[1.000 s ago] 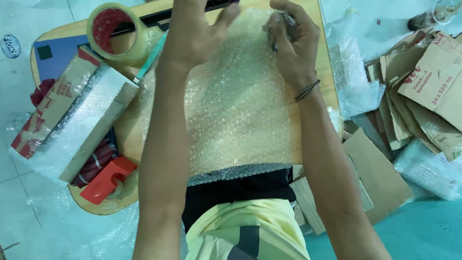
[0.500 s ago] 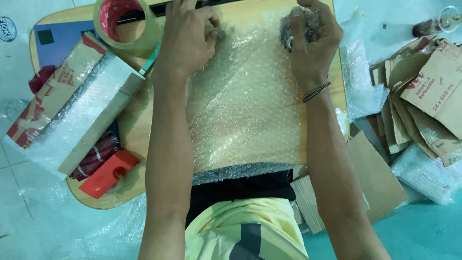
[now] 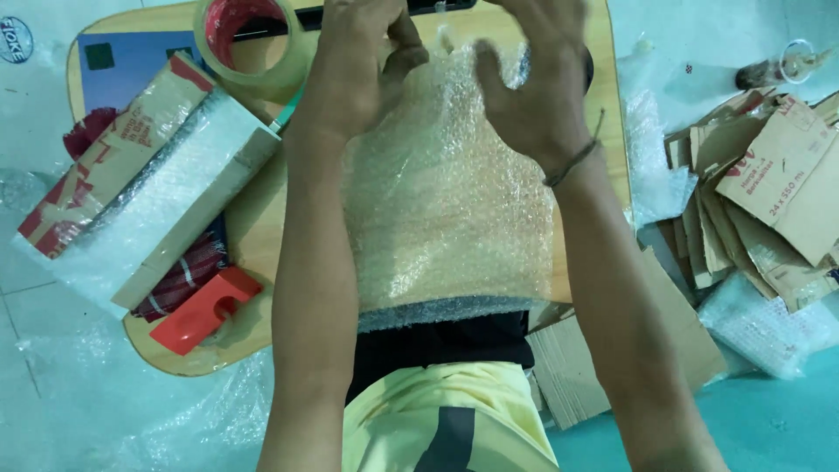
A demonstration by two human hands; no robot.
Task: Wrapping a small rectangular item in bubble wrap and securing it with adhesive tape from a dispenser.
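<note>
— Head view: where's the bubble wrap?
— Spread over the wooden counter, far edge bunched up.
— And the hands?
— Left hand and right hand apart, both pinching that far edge. Tape roll just beside the left.

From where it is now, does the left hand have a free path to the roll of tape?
Probably yes. The left hand is at the far edge of the bubble wrap, and the roll of tape stands just beside it on the wooden board, with nothing between them. It would have to let go of the wrap.
</note>
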